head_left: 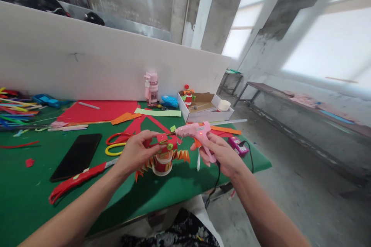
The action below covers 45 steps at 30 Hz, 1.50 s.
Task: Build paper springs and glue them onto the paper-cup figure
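My right hand is wrapped round the handle of a pink hot glue gun, whose small orange light is lit. The gun's nozzle points left and meets, or nearly meets, a small red paper piece. My left hand pinches that red piece between thumb and fingers. Just below, a paper cup with a red band stands on the table, with folded orange paper strips spreading from its sides. A green paper curl shows beside the red piece.
On the green table lie red-and-yellow scissors, a black phone, a red-handled cutter and red paper. A pink bottle and a white box stand behind. The gun's black cord hangs past the table edge.
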Motion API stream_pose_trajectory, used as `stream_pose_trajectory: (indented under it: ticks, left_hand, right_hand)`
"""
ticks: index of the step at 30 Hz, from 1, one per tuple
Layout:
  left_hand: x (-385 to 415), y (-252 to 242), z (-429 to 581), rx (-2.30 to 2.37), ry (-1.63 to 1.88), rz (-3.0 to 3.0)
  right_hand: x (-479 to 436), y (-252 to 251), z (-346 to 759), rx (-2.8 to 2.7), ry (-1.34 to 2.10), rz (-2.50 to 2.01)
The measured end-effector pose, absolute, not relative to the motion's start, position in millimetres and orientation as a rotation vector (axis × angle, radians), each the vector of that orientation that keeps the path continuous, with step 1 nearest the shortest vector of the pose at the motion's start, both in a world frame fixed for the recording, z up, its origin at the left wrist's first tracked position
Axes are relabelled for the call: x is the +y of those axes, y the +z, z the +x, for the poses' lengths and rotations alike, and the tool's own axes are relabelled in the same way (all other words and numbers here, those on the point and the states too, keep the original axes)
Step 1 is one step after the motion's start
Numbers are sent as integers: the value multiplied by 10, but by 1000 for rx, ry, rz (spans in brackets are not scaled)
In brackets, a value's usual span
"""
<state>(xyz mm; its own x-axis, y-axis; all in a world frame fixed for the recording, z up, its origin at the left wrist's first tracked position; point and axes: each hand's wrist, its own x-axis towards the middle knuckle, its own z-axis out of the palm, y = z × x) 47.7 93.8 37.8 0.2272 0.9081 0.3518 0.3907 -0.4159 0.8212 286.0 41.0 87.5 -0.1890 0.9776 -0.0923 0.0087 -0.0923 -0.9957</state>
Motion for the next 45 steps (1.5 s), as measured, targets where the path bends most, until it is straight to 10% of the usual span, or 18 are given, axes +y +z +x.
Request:
stream_pose_trajectory:
  ticks: [18, 45]
  left_hand:
    - [937, 356, 440, 1216, 1158, 1843]
    - [844, 519, 461, 1409, 985, 1786]
  right_hand:
    - [320, 606, 3364, -1034, 1455, -1152]
    - [143, -154, 3899, -1414, 460, -2372]
